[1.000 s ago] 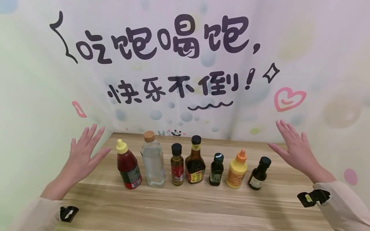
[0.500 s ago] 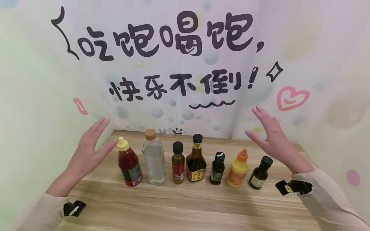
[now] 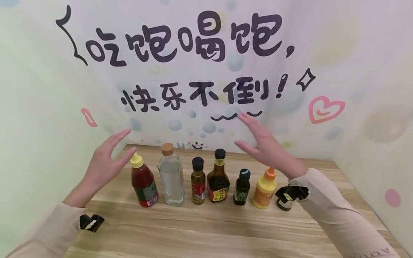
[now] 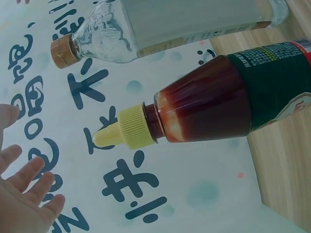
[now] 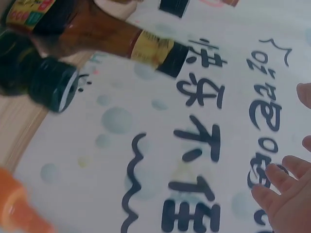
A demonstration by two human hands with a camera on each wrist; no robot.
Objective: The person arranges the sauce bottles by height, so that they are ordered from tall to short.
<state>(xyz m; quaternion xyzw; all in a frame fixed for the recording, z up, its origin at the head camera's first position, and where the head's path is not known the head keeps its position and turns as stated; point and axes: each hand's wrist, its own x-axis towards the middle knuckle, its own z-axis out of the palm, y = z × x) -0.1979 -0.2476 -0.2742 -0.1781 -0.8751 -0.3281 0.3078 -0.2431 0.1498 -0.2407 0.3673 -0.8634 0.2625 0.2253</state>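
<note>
My left hand [image 3: 104,163] hovers with fingers extended beside the yellow nozzle of a red sauce bottle [image 3: 143,182]; in the left wrist view the fingers [image 4: 29,194] are spread and apart from that bottle. With straight fingers and nothing held, my right hand [image 3: 271,148] is in the air above and behind a small green-capped bottle [image 3: 242,188] and a yellow squeeze bottle [image 3: 264,190] with an orange tip. Its wrist strap hides most of a small dark bottle [image 3: 285,205] at the row's right end. All the bottles stand upright.
Between these stand a clear bottle [image 3: 171,179] with a brown cap, a small black-capped bottle [image 3: 198,181] with a red label, and a tall brown sauce bottle [image 3: 218,179]. Behind the wooden table [image 3: 180,233] hangs a pale cloth [image 3: 200,18] with dark lettering.
My right hand has swept left, from beyond the row's right end to above the green-capped and yellow bottles. My left hand has shifted right, closer to the red sauce bottle's nozzle.
</note>
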